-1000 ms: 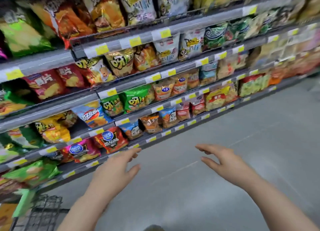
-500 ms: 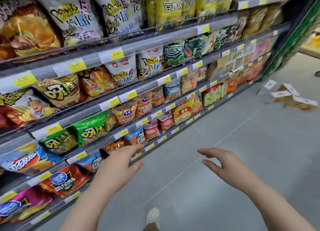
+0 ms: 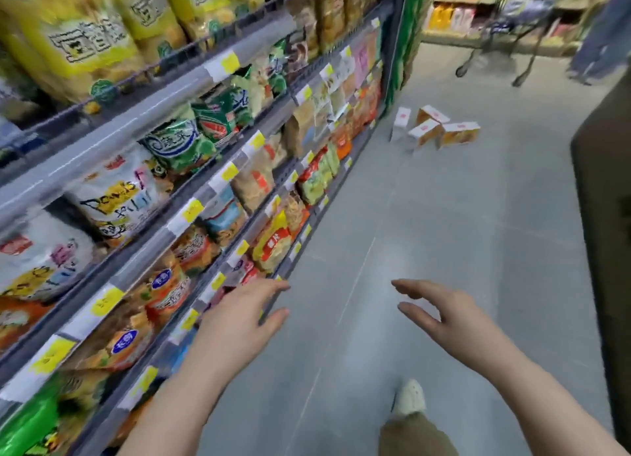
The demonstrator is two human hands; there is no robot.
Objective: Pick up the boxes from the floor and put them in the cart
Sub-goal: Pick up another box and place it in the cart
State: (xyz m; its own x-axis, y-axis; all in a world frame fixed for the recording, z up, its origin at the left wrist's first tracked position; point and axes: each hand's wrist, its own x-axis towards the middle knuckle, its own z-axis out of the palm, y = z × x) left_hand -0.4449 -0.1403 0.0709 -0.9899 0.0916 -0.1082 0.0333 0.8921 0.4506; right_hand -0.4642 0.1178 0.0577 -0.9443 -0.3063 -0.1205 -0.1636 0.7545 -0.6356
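Note:
Several orange and white boxes [image 3: 435, 129] lie scattered on the grey floor far ahead, near the end of the snack shelves. My left hand [image 3: 239, 322] is held out in front of me, fingers straight, holding nothing. My right hand [image 3: 444, 315] is also out in front, fingers relaxed and spread, holding nothing. Both hands are far from the boxes. A cart [image 3: 505, 32] stands blurred at the far end of the aisle.
Snack shelves [image 3: 211, 155] full of bags line the left side. A dark shelf end [image 3: 604, 199] stands on the right. My foot in a pale shoe [image 3: 408, 397] is on the floor [image 3: 426, 233]. A person's legs [image 3: 601, 35] show at the far right.
The view has swung right along the aisle; the boxes and far cart have come into view. The near cart at the lower left is gone from view. Both hands stay open in front.

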